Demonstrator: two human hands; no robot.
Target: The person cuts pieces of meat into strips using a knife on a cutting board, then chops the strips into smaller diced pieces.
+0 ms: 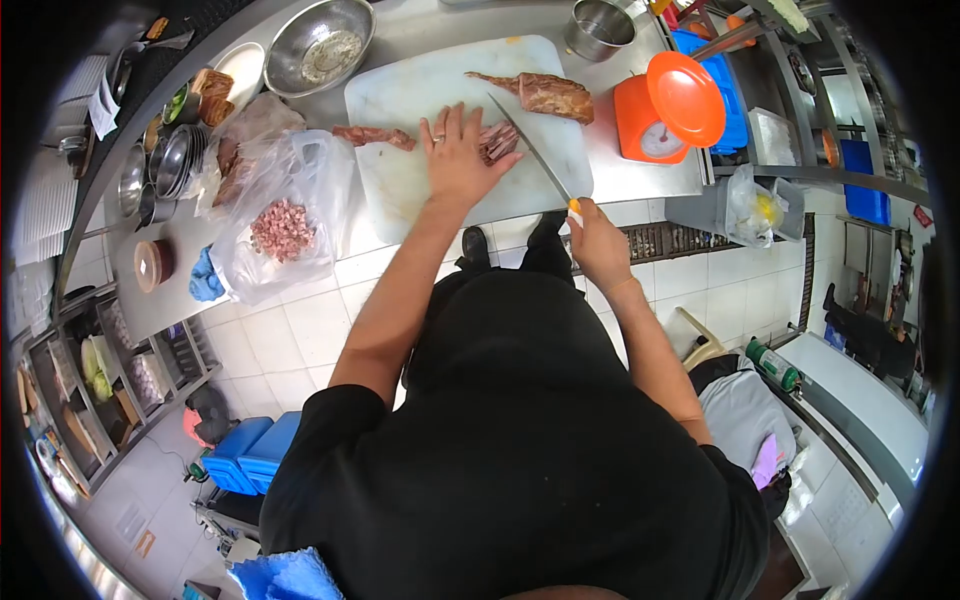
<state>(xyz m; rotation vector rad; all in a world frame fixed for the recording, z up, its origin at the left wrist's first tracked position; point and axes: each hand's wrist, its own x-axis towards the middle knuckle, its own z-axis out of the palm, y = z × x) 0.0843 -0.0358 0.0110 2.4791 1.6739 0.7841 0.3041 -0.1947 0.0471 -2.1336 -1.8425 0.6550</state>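
Observation:
My right hand [600,245] is closed around the handle of a long kitchen knife [540,158]. Its blade points up and left across the white cutting board [400,82], right beside some sliced meat strips [497,143]. On the board, my left hand [456,158] lies with its fingers spread. The meat strips sit between its index finger and its thumb, and part of them may be hidden under the palm. A larger dark-skinned slab of meat [556,97] rests at the board's upper right. A reddish strip of meat [374,136] lies left of my left hand.
Left of the board are a plastic bag [330,190] with diced meat [283,230], a blue cloth [205,275] and a large metal bowl [322,48]. An orange scale [640,120] and a steel pot [600,30] stand on the right. A bin [700,212] is below the counter's right end.

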